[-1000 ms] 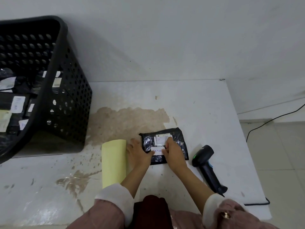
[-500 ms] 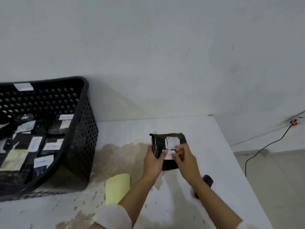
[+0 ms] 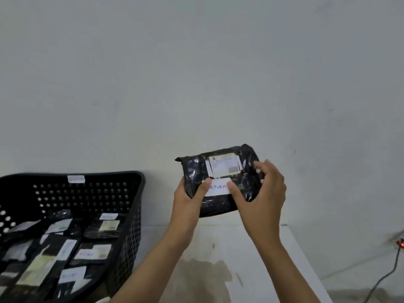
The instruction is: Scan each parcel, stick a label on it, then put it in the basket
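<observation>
Both hands are gripping one black parcel point(image 3: 220, 180) and holding it up in the air in front of the wall point(image 3: 196, 73). The left hand point(image 3: 188, 200) is clasping the parcel's left edge, its thumb lying on the left end of a white label point(image 3: 218, 187) handwritten "RETURN". The right hand point(image 3: 262, 193) is wrapping the right edge, its thumb pressing the label's right end and its fingers curling over the top. A printed shipping slip point(image 3: 224, 166) is sitting just above the handwritten label.

A second ago the parcel was lying flat on the table point(image 3: 251, 259) with both hands smoothing the label onto it; half a second ago it was already leaving the surface. It is now well clear of the table, and the view is tilting up. The labelling step therefore appears finished, and the transfer to the basket point(image 3: 131, 215) is probably under way, though the parcel is not yet over it.

The basket, black and perforated, is standing at the left, holding several labelled parcels. The white table is showing a brown stain point(image 3: 203, 278) near its front. At the far right, a dark cable point(image 3: 387, 274) is running along the floor from a small red light point(image 3: 400, 244). The scanner and the yellow backing sheet are out of view.
</observation>
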